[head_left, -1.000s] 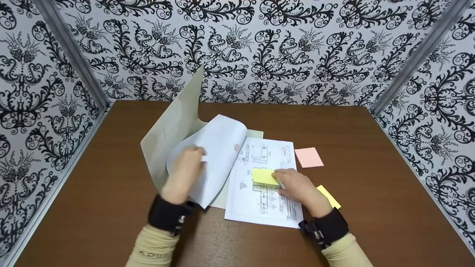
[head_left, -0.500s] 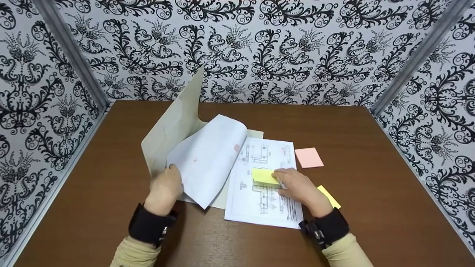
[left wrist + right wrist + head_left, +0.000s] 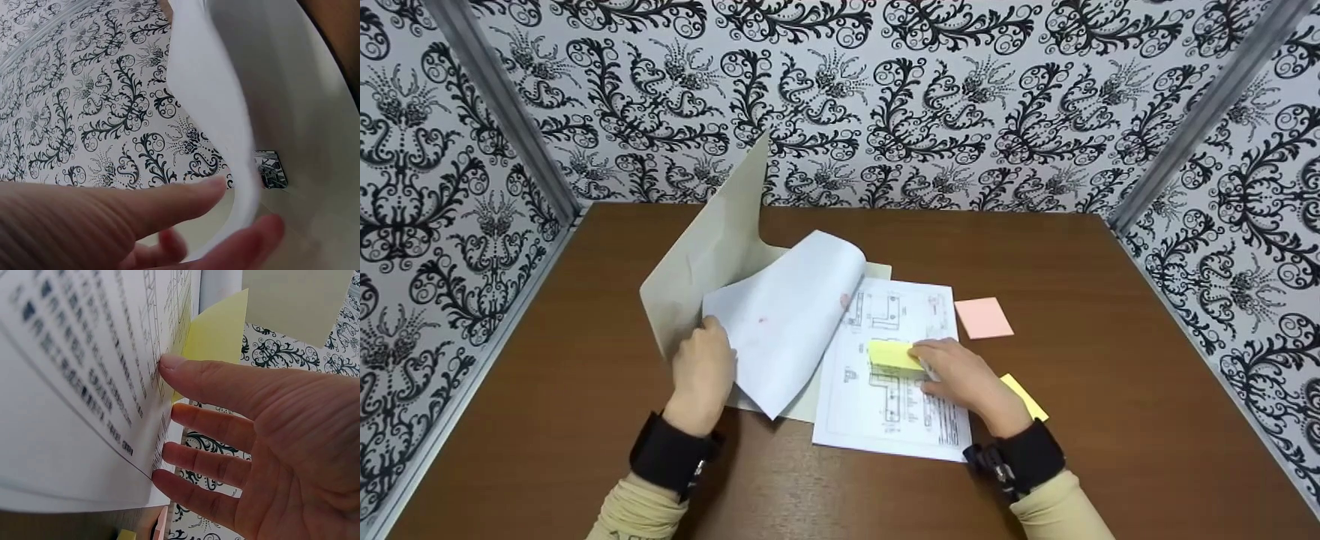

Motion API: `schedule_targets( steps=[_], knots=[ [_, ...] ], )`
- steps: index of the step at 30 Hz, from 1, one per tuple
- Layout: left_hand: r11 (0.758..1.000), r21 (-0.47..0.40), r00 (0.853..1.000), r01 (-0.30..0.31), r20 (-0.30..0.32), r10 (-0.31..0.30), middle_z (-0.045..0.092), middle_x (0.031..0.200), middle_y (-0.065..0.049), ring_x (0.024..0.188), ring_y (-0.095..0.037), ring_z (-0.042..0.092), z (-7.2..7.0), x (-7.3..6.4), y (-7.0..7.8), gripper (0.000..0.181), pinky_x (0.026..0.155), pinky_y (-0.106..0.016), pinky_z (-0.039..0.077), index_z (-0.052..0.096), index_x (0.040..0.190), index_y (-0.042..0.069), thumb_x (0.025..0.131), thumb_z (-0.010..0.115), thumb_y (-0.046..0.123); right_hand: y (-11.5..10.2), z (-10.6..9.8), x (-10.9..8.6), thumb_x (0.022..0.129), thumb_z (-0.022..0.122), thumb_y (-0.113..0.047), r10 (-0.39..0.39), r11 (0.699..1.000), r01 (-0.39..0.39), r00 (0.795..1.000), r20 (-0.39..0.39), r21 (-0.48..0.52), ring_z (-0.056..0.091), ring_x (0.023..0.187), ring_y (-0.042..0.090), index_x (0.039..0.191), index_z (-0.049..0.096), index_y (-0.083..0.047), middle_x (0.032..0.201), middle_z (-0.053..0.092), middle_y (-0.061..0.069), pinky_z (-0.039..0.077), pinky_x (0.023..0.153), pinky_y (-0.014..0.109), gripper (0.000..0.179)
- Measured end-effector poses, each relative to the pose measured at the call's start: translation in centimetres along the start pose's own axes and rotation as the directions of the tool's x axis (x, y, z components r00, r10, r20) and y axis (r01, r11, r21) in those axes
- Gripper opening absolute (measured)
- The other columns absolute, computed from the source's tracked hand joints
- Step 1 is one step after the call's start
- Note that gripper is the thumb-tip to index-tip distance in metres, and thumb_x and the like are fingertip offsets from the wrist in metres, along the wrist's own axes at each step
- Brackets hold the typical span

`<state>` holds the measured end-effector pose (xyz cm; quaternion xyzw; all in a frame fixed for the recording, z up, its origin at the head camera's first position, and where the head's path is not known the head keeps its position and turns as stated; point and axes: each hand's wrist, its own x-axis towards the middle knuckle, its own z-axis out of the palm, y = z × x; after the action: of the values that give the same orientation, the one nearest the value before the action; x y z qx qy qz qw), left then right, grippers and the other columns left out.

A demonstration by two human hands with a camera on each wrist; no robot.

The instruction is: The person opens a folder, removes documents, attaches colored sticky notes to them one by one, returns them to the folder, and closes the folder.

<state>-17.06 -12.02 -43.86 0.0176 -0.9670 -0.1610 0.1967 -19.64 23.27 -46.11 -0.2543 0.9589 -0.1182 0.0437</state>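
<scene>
An upright-covered cream folder (image 3: pixel 701 247) holds white sheets. A curled-over sheet (image 3: pixel 791 322) slants across its middle. At that sheet's left edge is my left hand (image 3: pixel 703 375); in the left wrist view thumb and fingertips lie on either side of the white paper (image 3: pixel 211 84), with a gap between them. My right hand (image 3: pixel 964 382) rests on a printed drawing page (image 3: pixel 885 412), its fingers fairly straight and fingertips touching the page in the right wrist view. Beside my right thumb a yellow sticky note (image 3: pixel 891 354) sticks to the page, one end lifted (image 3: pixel 219 332).
A pink sticky note (image 3: pixel 984 318) lies right of the page on the brown table (image 3: pixel 1110 300). Another yellow sticky note (image 3: pixel 1026 397) is partly behind my right wrist. Patterned walls (image 3: pixel 840 97) enclose the table's back and sides.
My left hand swept left and down off the middle of the curled sheet to its left edge, then rose slightly. The sheet has shifted a little right. My right hand stays put.
</scene>
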Motion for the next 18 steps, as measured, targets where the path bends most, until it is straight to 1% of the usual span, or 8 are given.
schedule_targets(
  steps=[2, 4, 6, 9, 11, 13, 15, 18],
  knots=[
    [0.999, 0.007, 0.993, -0.043, -0.112, 0.043, 0.065, 0.071, -0.034, 0.059, -0.046, 0.069, 0.1, 0.1, 0.1, 0.020, 0.049, -0.051, 0.058, 0.053, 0.089, -0.012, 0.088, 0.072, -0.010, 0.1, 0.0, 0.0, 0.089, 0.082, -0.004, -0.007, 1.000, 0.007, 1.000, -0.005, -0.004, 0.057, 0.129, 0.041, 0.134, 0.063, 0.005, 0.139, 0.063, 0.022, 0.047, 0.109, 0.052, 0.050],
    [0.996, 0.006, 0.973, -0.090, -0.211, 0.090, 0.062, 0.065, -0.032, 0.054, -0.045, 0.067, 0.1, 0.2, 0.3, 0.014, 0.045, -0.050, 0.055, 0.051, 0.089, -0.011, 0.089, 0.064, -0.016, 0.1, 0.1, 0.0, 0.089, 0.082, -0.004, -0.008, 1.000, 0.008, 1.000, -0.008, -0.001, 0.057, 0.129, 0.041, 0.134, 0.063, 0.005, 0.139, 0.063, 0.023, 0.047, 0.109, 0.052, 0.050],
    [0.992, -0.007, 0.956, -0.129, -0.265, 0.122, 0.060, 0.062, -0.030, 0.051, -0.043, 0.066, -0.1, 0.3, 0.5, 0.014, 0.041, -0.049, 0.053, 0.048, 0.091, -0.010, 0.090, 0.059, -0.018, 0.2, 0.2, 0.1, 0.089, 0.082, -0.004, -0.005, 1.000, 0.005, 1.000, -0.008, 0.006, 0.058, 0.129, 0.042, 0.134, 0.063, 0.005, 0.139, 0.063, 0.023, 0.047, 0.109, 0.053, 0.050],
    [0.980, -0.132, 0.968, -0.152, -0.220, 0.120, 0.064, 0.073, -0.030, 0.059, -0.045, 0.068, -1.0, 0.6, 0.9, 0.024, 0.046, -0.051, 0.055, 0.046, 0.102, -0.007, 0.091, 0.066, -0.016, 0.2, 0.2, 0.2, 0.089, 0.082, -0.004, 0.001, 1.000, -0.001, 1.000, -0.003, 0.017, 0.058, 0.128, 0.042, 0.134, 0.064, 0.004, 0.139, 0.063, 0.023, 0.047, 0.108, 0.053, 0.050],
    [0.962, -0.230, 0.979, -0.146, -0.174, 0.107, 0.067, 0.083, -0.029, 0.068, -0.046, 0.070, -1.6, 0.7, 1.2, 0.031, 0.052, -0.053, 0.056, 0.046, 0.110, -0.005, 0.092, 0.070, -0.011, 0.2, 0.1, 0.2, 0.089, 0.082, -0.005, 0.001, 1.000, -0.001, 1.000, 0.004, 0.010, 0.057, 0.129, 0.043, 0.135, 0.065, 0.004, 0.140, 0.063, 0.023, 0.047, 0.108, 0.053, 0.049],
    [0.938, -0.312, 0.983, -0.149, -0.147, 0.107, 0.069, 0.091, -0.026, 0.076, -0.046, 0.071, -2.2, 0.7, 1.5, 0.035, 0.059, -0.056, 0.056, 0.049, 0.119, -0.003, 0.093, 0.072, -0.007, 0.1, 0.1, 0.3, 0.090, 0.081, -0.005, 0.001, 1.000, -0.001, 1.000, 0.020, 0.005, 0.055, 0.130, 0.044, 0.135, 0.065, 0.003, 0.142, 0.061, 0.024, 0.046, 0.108, 0.054, 0.048],
    [0.915, -0.360, 0.978, -0.184, -0.158, 0.134, 0.071, 0.095, -0.023, 0.079, -0.043, 0.072, -2.5, 0.7, 1.8, 0.036, 0.063, -0.054, 0.058, 0.053, 0.124, -0.004, 0.094, 0.073, -0.005, 0.1, 0.0, 0.3, 0.091, 0.080, -0.006, 0.001, 1.000, -0.002, 0.999, 0.039, 0.006, 0.054, 0.132, 0.045, 0.136, 0.066, 0.002, 0.144, 0.060, 0.024, 0.046, 0.109, 0.055, 0.047],
    [0.871, -0.411, 0.959, -0.268, -0.197, 0.202, 0.072, 0.097, -0.019, 0.083, -0.036, 0.074, -2.5, 0.7, 2.3, 0.031, 0.068, -0.049, 0.061, 0.062, 0.121, -0.005, 0.093, 0.075, -0.005, 0.1, -0.1, 0.4, 0.093, 0.078, -0.006, -0.004, 1.000, 0.004, 0.999, 0.052, 0.014, 0.052, 0.132, 0.047, 0.135, 0.067, 0.001, 0.144, 0.059, 0.025, 0.046, 0.108, 0.056, 0.044]
  ],
)
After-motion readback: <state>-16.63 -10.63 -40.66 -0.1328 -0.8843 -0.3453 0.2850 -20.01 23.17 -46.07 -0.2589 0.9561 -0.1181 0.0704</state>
